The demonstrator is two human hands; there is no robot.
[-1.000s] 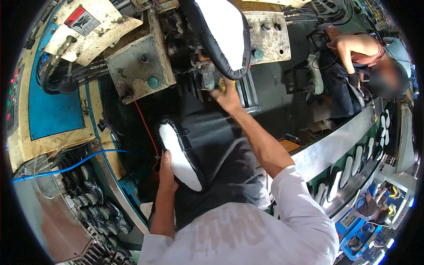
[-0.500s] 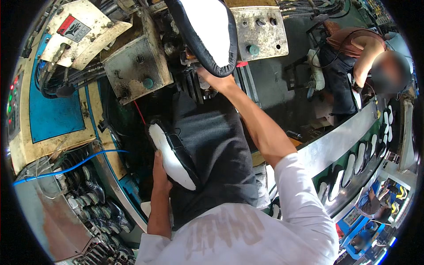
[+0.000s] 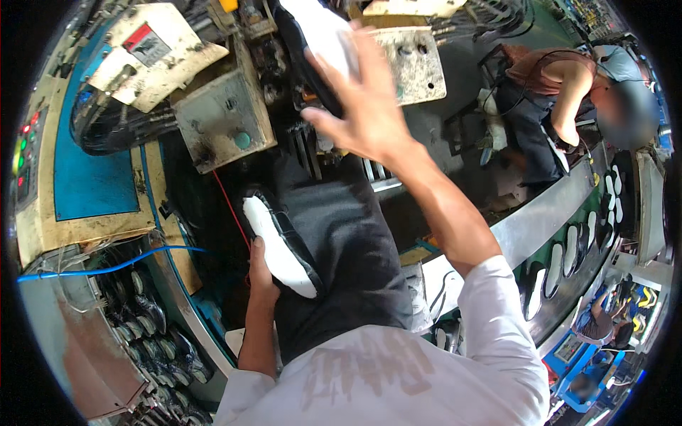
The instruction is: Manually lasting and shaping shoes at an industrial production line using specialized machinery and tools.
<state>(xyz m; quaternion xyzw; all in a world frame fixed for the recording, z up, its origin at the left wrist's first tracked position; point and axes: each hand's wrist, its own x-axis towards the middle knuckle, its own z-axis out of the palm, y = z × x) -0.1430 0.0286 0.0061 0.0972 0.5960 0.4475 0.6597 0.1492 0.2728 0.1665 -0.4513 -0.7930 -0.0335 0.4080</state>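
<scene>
Shoe (image 3: 278, 247) in fingers (image 3: 258, 258), shoes (image 3: 570, 250) on conveyor (image 3: 538, 214)

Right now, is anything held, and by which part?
Left hand holds a white-bottomed black shoe upper by its left side. Right hand: nothing clearly held, open over another upper.

Matt shoe underside (image 3: 275, 246), metal rail (image 3: 543, 211)

There are 2 foreground hands (image 3: 373, 113), 2 shoes (image 3: 278, 250) beside them, and 2 control boxes (image 3: 217, 121).
</scene>
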